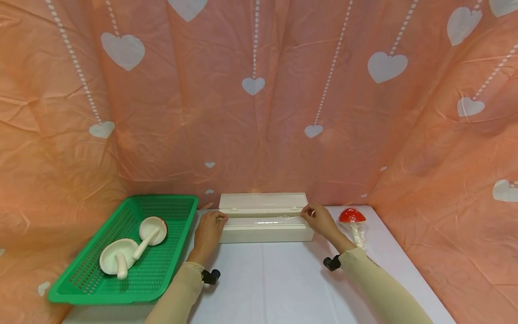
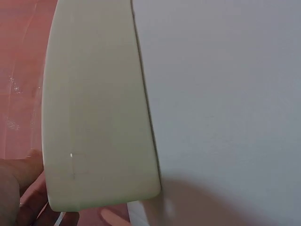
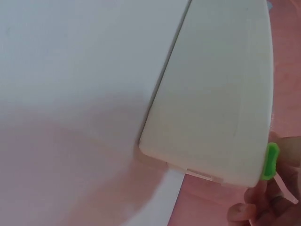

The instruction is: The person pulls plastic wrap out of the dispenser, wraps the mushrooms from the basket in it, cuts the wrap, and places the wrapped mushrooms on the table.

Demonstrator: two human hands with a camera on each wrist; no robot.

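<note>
A long white cling film dispenser (image 1: 267, 235) lies across the far part of the table, its lid (image 1: 263, 200) raised at the back. Clear cling film (image 1: 267, 221) shines along its top. At the left end, my left hand (image 1: 208, 234) pinches the film's edge between thumb and fingers. My right hand (image 1: 321, 220) does likewise at the right end. In the left wrist view, the left hand (image 2: 28, 188) is partly behind the dispenser's end. A green slider (image 3: 270, 161) shows beside the right fingers in the right wrist view.
A green basket (image 1: 176, 265) on the left holds two white ladles (image 1: 119, 256). To the right of the dispenser lies a red-bowled ladle (image 1: 352, 216), its handle wrapped in clear film. An orange curtain (image 1: 259, 148) with hearts stands right behind the table.
</note>
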